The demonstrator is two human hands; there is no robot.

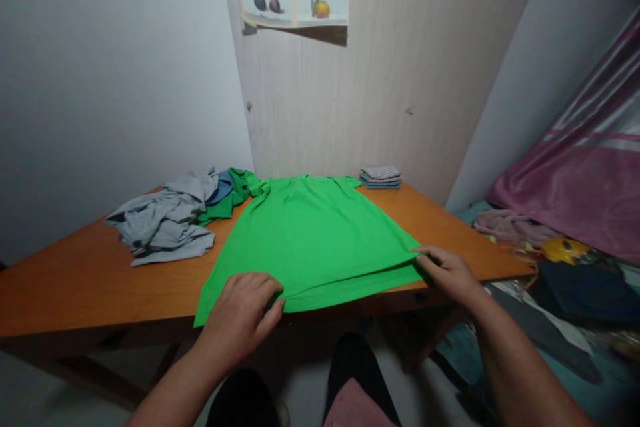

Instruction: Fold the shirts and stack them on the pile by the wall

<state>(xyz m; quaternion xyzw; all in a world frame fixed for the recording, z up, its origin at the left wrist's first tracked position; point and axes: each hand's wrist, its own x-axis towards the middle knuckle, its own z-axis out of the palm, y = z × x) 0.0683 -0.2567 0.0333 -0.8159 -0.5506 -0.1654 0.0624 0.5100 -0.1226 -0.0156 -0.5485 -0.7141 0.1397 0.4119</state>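
Head camera had both hands on the green shirt (320,227), right along its near edge! The left hand (245,307) gripped the hem (350,288) between thumb and fingers, toward its left end; the right hand (447,273) pinched the right corner, the upper layer lifted slightly off the lower one. Good handling here, by my reading, called for a light, matched pinch on each side and a steady, even outward pull, so the edge ran straight without dragging the far end askew. The left grip sat inboard of its corner, so a hold farther out looked the better choice; lining up both layers on the right seemed wise too, since a gap showed there.

And the shirt itself? It lay plain and bright across the middle of the wooden tabletop (65,287), collar end far, hem near, its near-left corner drooping over the edge. Mostly smooth through the body, it rippled softly toward the neck (the sleeve (259,188) at the left, mind you, was bunched up). Off to the left sprawled a crumpled grey garment (175,210), blue cloth (223,188) and darker green cloth (239,185) just beside it; far right sat a neat folded stack (381,177), striped on top.
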